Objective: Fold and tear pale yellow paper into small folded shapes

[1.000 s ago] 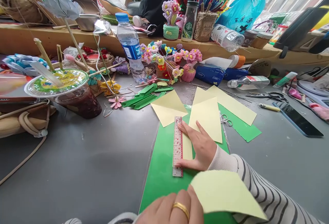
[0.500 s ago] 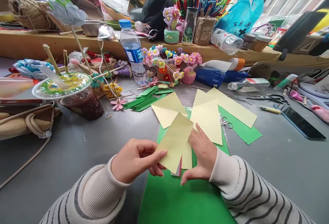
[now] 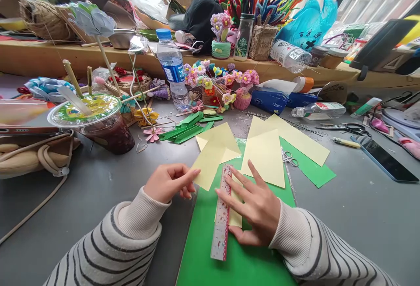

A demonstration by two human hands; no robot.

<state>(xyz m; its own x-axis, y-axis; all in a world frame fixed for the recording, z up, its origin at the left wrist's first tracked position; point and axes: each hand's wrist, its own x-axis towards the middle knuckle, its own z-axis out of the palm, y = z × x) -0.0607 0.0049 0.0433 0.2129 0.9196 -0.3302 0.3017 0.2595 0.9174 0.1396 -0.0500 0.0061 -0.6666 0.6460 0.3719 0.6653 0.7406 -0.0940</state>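
- Left grip point(image 3: 169, 183): narrow, pinched a cream piece point(image 3: 207, 165) by one end.
- Right grip point(image 3: 260, 207): fingers spread wide, some tips on the ruler point(image 3: 219, 233), which partly covered a cream strip point(image 3: 236, 219) beside the thumb.
- Done, by the look: separate cream sheets point(image 3: 265, 157) beyond right grip; green strips point(image 3: 183, 132) heaped beyond left.
- Left: strip looked plain, unshaped; any markings too small to tell. Scissors point(image 3: 290, 159) lay beyond right grip, unheld.

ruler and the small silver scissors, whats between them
In the head view, the right hand, pale yellow paper and part of the green sheet lie between the ruler and small scissors.
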